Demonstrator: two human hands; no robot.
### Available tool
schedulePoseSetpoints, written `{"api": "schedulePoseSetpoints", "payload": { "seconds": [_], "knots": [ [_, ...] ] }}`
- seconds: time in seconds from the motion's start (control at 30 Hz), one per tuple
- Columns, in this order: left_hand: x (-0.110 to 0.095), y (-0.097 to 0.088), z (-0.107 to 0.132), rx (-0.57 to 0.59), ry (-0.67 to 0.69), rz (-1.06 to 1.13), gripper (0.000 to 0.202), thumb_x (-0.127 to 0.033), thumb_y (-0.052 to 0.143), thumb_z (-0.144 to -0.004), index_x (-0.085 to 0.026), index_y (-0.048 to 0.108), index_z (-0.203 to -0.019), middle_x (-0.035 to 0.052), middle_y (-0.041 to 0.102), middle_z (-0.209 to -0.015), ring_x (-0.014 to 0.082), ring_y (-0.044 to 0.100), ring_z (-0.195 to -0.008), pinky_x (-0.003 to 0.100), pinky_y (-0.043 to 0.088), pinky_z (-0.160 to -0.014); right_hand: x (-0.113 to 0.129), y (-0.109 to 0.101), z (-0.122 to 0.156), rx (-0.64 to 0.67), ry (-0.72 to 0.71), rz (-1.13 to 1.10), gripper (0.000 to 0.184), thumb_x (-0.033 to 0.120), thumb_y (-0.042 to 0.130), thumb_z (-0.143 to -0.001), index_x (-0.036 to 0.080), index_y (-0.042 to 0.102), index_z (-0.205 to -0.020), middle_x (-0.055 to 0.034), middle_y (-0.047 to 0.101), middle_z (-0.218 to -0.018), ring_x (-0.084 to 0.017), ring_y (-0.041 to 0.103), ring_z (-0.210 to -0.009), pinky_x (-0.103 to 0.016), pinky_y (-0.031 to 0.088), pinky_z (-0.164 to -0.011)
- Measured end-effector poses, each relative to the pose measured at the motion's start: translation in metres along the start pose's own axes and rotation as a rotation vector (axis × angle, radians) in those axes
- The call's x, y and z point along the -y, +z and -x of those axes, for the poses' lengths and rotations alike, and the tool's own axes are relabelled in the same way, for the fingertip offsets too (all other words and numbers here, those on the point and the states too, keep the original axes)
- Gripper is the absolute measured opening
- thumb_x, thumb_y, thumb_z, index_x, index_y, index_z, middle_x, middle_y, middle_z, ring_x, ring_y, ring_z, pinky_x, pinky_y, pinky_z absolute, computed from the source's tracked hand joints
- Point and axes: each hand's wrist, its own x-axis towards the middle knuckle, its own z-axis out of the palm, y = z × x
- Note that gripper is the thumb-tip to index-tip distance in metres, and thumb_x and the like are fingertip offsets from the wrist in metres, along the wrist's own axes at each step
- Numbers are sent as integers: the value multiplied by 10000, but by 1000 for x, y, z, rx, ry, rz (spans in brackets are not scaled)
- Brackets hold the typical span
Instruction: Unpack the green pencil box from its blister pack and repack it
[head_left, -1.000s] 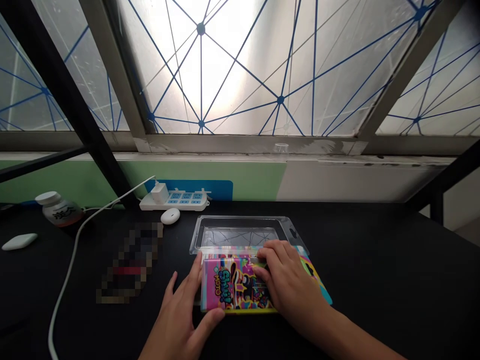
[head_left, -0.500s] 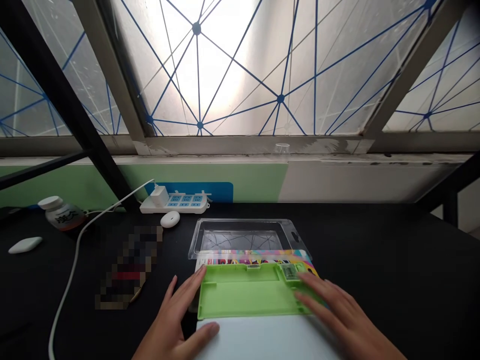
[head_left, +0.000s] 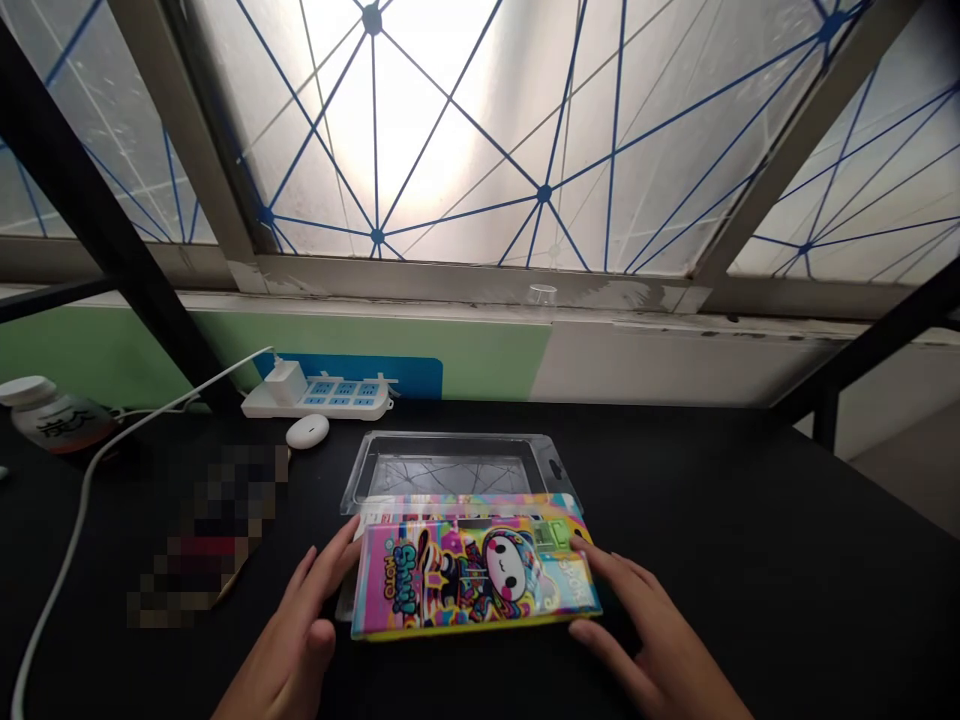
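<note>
A colourful pencil case [head_left: 472, 578] with a cartoon print lies closed and flat on the black table [head_left: 750, 540]. My left hand [head_left: 300, 630] rests at its left end, fingers spread and touching the edge. My right hand [head_left: 645, 640] rests at its right end, fingers stretched out against the case's corner. Just behind the case lies a clear plastic packaging tray [head_left: 450, 470], with a printed card insert [head_left: 465, 503] between them.
A white power strip [head_left: 319, 397] with a plugged charger and a white cable [head_left: 67, 520] sit at the back left. A small white oval device [head_left: 307, 431], a white-capped bottle [head_left: 49, 415] and a blurred-out object [head_left: 202, 540] lie on the left.
Half a second ago the case stood open, showing its green inside and a white lid; now it is closed with the printed lid on top. Both hands have slid to its ends.
</note>
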Motion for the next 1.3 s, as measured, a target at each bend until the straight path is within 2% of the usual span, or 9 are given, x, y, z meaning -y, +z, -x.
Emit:
{"api": "schedulePoseSetpoints", "payload": {
  "seconds": [0.13, 0.3, 0.53, 0.73, 0.93, 1.03, 1.13, 1.23, 1.3],
  "knots": [
    [4, -6, 7, -74, 96, 2, 640, -595, 422, -970, -375, 284, -1555, 22, 584, -1449, 311, 618, -1248, 423, 512, -1046, 4, 1, 5, -51, -64, -17, 726, 357, 660, -900, 291, 321, -1539, -96, 664, -1335, -295, 686, -1113, -398, 625, -867],
    [-17, -13, -1, -175, 244, -44, 794, -537, 617, -902, -367, 212, -1564, 62, 460, -1542, 340, 543, -1322, 461, 488, -1083, 9, -13, -1, -164, -198, -8, 672, 325, 606, -946, 317, 315, -1552, -83, 671, -1320, -306, 675, -1135, -451, 573, -958],
    [-52, -30, -67, -154, 256, -122, 782, -609, 580, -918, -257, 276, -1547, 136, 410, -1563, 354, 374, -1443, 512, 381, -1149, 3, -40, -67, -191, -267, 6, 520, 390, 624, -944, 279, 518, -1442, -91, 691, -1282, -300, 662, -1151, -436, 576, -952],
    [-30, -16, -99, -54, 145, -240, 729, -596, 514, -949, -145, 376, -1505, 191, 447, -1535, 349, 350, -1455, 545, 311, -1165, -7, -9, -108, -57, -292, 78, 491, 430, 526, -992, 188, 548, -1419, -147, 692, -1282, -323, 636, -1199, -525, 529, -1007],
    [-12, 3, -95, 212, -5, -334, 612, -489, 329, -1030, -140, 373, -1531, 169, 292, -1622, 358, 193, -1513, 606, 293, -1144, -7, 19, -107, 103, -253, 149, 430, 356, 422, -1035, 166, 574, -1389, -172, 561, -1448, -315, 496, -1362, -560, 440, -1078],
    [-14, 4, -94, 174, 29, -393, 554, -423, 306, -1042, -152, 410, -1515, 162, 293, -1622, 341, 192, -1517, 629, 255, -1151, -5, 20, -105, 104, -251, 190, 441, 326, 380, -1047, 164, 525, -1431, -183, 472, -1522, -325, 421, -1418, -611, 394, -1087],
    [-25, 3, -98, 84, 93, -432, 526, -432, 360, -1032, -164, 477, -1469, 168, 280, -1627, 363, 204, -1511, 656, 248, -1138, 2, 15, -100, -5, -338, 206, 456, 336, 470, -1013, 150, 521, -1427, -217, 415, -1551, -359, 389, -1431, -633, 363, -1094],
    [-44, 7, -106, 51, 199, -380, 490, -404, 371, -1032, -183, 497, -1451, 151, 272, -1634, 352, 210, -1511, 613, 284, -1143, 21, 8, -89, -55, -530, 118, 361, 266, 545, -969, 175, 615, -1311, -183, 555, -1450, -315, 482, -1370, -533, 412, -1098],
    [-57, 15, -115, 108, 240, -320, 497, -397, 364, -1034, -193, 464, -1476, 137, 279, -1634, 343, 209, -1512, 584, 318, -1139, 37, 5, -81, 20, -601, 52, 301, 255, 558, -955, 189, 662, -1229, -148, 630, -1374, -290, 552, -1306, -476, 458, -1072]
  ]
}}
